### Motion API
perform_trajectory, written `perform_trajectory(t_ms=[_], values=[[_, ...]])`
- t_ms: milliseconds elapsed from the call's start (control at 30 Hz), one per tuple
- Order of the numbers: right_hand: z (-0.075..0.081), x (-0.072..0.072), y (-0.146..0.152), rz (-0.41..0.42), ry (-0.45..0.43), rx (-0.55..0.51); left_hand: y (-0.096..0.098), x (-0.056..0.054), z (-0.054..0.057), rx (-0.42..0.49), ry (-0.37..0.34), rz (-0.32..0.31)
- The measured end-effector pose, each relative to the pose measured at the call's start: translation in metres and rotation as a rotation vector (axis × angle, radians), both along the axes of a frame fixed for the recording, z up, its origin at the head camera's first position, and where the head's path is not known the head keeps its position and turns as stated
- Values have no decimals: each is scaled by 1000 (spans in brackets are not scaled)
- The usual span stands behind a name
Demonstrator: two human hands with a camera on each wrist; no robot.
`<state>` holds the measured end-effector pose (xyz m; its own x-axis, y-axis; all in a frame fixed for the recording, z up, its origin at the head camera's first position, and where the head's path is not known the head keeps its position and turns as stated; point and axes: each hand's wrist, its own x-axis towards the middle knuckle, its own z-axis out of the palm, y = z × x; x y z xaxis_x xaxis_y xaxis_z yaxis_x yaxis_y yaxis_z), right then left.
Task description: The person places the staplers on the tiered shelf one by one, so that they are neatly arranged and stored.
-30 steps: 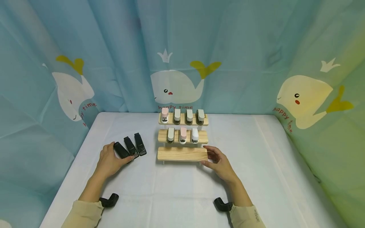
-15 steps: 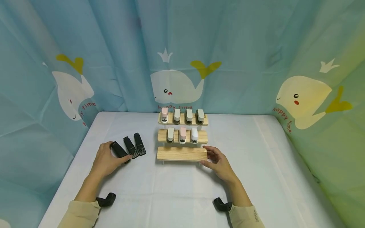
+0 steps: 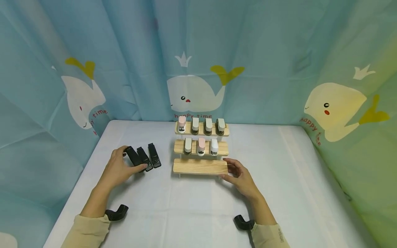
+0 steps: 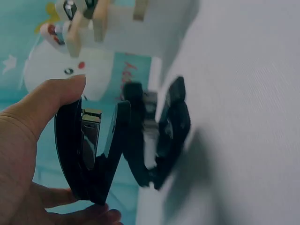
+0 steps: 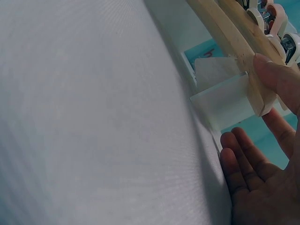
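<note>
My left hand [image 3: 118,169] pinches a black stapler [image 4: 70,145] between thumb and fingers; in the left wrist view its arms spread in a V. Beside it on the table are two more black staplers, the middle one [image 3: 145,159] and the right one [image 3: 154,155]. At centre stands a three-step wooden display stand [image 3: 200,166]. My right hand [image 3: 243,178] grips the right end of its lowest shelf, thumb at the front edge and index finger behind. Small staplers sit on the upper shelves, including a pink one [image 3: 201,146] and a white one [image 3: 214,147].
White cloth covers the table [image 3: 192,213]. A blue curtain [image 3: 266,69] with printed whales closes off the back and sides. Several small staplers line the top shelf [image 3: 201,132]. Each wrist carries a black camera mount [image 3: 117,213].
My left hand has shifted slightly left, then up and away from me with the black stapler, which looks raised a little. The right hand keeps its place on the stand.
</note>
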<state>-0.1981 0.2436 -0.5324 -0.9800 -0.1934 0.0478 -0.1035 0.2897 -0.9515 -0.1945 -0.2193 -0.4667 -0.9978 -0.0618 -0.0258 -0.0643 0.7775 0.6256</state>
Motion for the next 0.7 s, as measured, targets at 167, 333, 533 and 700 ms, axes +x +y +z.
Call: perform_trajectory(t_ms=[167,333,533,700], values=[[0,1,-1,-3,-9,-7,13,3,10,22,7,-36],[1,1,-3,0,-7,-8,24,8,19,39,19,-64],[0,0,-3,-9,-5,6,44,13,23,38,27,-117],[-1,-1,-1,-12,-9,10,64,17,24,41,28,-169]])
